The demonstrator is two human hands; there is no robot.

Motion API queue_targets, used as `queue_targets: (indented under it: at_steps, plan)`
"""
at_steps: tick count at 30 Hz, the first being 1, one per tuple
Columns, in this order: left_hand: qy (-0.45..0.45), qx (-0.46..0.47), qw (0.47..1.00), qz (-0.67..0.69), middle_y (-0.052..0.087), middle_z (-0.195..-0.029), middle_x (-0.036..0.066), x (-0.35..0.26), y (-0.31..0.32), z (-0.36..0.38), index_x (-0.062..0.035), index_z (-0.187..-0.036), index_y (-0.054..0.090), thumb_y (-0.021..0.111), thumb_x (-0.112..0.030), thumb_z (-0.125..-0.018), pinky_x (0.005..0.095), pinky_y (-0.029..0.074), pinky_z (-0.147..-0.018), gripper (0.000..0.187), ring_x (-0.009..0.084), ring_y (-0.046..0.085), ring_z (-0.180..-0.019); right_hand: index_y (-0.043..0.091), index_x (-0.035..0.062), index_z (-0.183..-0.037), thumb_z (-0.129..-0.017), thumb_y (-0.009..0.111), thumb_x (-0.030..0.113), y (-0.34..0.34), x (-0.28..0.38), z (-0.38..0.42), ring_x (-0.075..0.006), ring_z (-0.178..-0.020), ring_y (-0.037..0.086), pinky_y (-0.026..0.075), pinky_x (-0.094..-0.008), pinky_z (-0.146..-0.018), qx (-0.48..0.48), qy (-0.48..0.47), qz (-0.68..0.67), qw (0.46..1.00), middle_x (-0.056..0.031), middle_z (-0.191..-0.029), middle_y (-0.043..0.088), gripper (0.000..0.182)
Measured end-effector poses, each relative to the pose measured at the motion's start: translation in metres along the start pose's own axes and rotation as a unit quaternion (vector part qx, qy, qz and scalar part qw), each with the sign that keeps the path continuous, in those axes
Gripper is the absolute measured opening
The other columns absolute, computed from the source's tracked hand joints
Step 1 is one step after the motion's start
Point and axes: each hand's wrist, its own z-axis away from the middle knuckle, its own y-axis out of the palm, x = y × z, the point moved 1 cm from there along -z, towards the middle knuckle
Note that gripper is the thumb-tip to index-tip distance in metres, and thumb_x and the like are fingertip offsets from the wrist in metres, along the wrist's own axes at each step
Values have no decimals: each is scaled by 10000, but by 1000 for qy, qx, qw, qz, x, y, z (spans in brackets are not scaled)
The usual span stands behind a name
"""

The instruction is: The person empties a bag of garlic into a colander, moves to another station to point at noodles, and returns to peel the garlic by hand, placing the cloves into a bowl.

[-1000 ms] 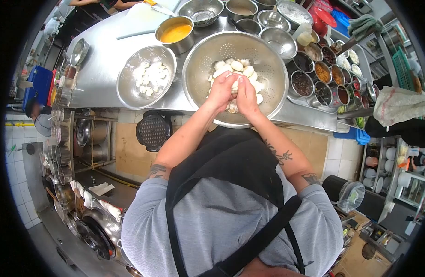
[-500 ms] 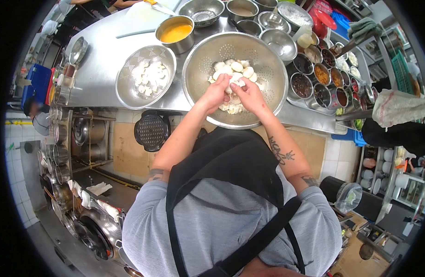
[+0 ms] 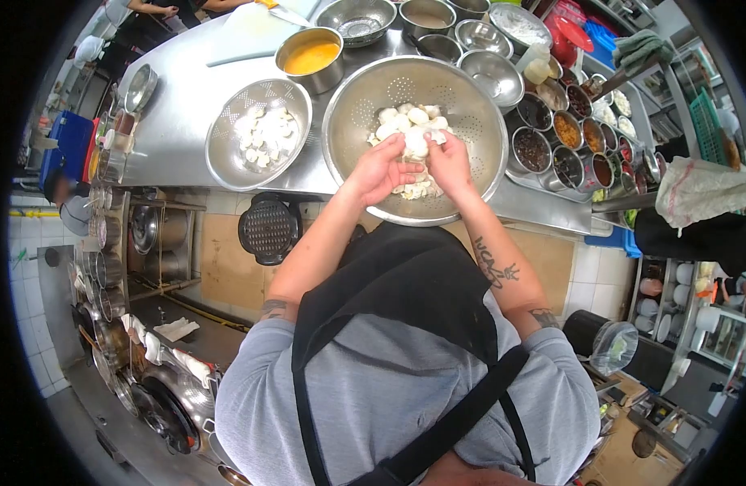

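A large perforated steel colander (image 3: 352,121) stands at the counter's front edge with whitish mushrooms (image 3: 407,120) heaped in it. Over the heap, my left hand (image 3: 382,170) is turned palm up with its fingers apart, and nothing shows in its palm. My right hand (image 3: 450,162) is just to its right, fingers bent together on a small whitish piece (image 3: 437,137). Smaller pale pieces lie below the heap, partly between my hands. On the left, a smaller colander (image 3: 221,146) holds white cut pieces (image 3: 266,136).
Behind the colanders are a pot of orange liquid (image 3: 311,57), a steel bowl (image 3: 492,78) and a cutting board (image 3: 255,32) with a knife. Several ingredient pots (image 3: 531,150) crowd the right. Part of another person (image 3: 75,202) shows at far left.
My hands have moved apart from their closed-together position. My left fingers have opened, and my right hand has shifted slightly right with a whitish piece at its fingertips.
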Motion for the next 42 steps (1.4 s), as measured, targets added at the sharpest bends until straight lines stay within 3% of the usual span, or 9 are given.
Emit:
queue_targets:
  at_steps: [3,6,9,15,18,25,35,38,42]
  plan:
    - [14,16,1000,8,609,-1135,44,4,3,-3,-106,-1265,494,445,-265,-1042,307,509,-716,279,151,608,-837,653,12,-936,-984,562,145,7,-5,1,-56,-550,495,389,-239,-481,-6,-116,61,991,4,-681,582,168]
    - [22,4,1000,-11,601,-1128,46,8,-10,-9,-106,-1219,507,468,-261,-1033,291,497,-696,246,145,587,-811,654,-17,-941,-966,568,122,-9,-10,-1,-98,-661,580,463,-264,-588,53,133,-114,983,-25,-733,631,165]
    - [17,-49,997,-48,612,-1088,49,4,-12,-6,-100,-1209,510,478,-255,-1027,269,479,-677,242,136,566,-790,642,-28,-1049,-944,581,104,-20,-19,-9,-112,-687,592,498,-273,-623,-24,107,32,993,-40,-722,633,180]
    - [-18,-101,987,-120,631,-1053,54,4,-19,-7,-84,-1246,507,424,-268,-1040,254,469,-649,289,135,575,-776,558,-7,-1306,-875,681,188,-28,-15,1,-144,-781,635,530,-310,-727,1,-172,462,870,-100,-1009,652,488]
    - [-29,-54,996,-71,628,-1075,56,-1,-17,-3,-79,-1264,498,384,-288,-1052,269,480,-660,319,145,588,-789,538,2,-1329,-884,688,230,-26,1,3,-186,-868,654,537,-307,-766,90,22,123,988,-132,-1149,608,522]
    - [-50,84,995,22,613,-1118,66,4,-6,0,-87,-1310,475,330,-278,-1065,294,503,-696,343,158,610,-880,366,29,-1414,-1001,560,311,10,-1,13,-123,-824,631,534,-251,-684,168,4,-51,984,-124,-1160,595,537]
    - [15,-18,999,44,615,-986,38,30,-16,-10,-113,-1241,511,385,-299,-1053,249,440,-568,292,122,571,-697,530,1,-1230,-993,519,196,15,18,25,-232,-824,674,534,-327,-741,124,-64,137,981,-204,-975,662,307]
    - [3,-136,984,116,666,-984,78,25,7,-10,-99,-1115,610,441,-302,-1014,338,538,-777,282,202,653,-880,569,-8,-1150,-990,507,171,24,3,23,-325,-769,675,531,-358,-711,48,-188,156,968,-218,-908,667,247]
    - [14,-83,996,41,629,-865,16,39,-19,-19,-129,-1023,597,461,-312,-1007,258,443,-571,229,112,556,-679,597,-22,-1044,-992,496,161,24,10,23,-378,-671,645,510,-412,-637,14,-177,173,969,-207,-778,655,215]
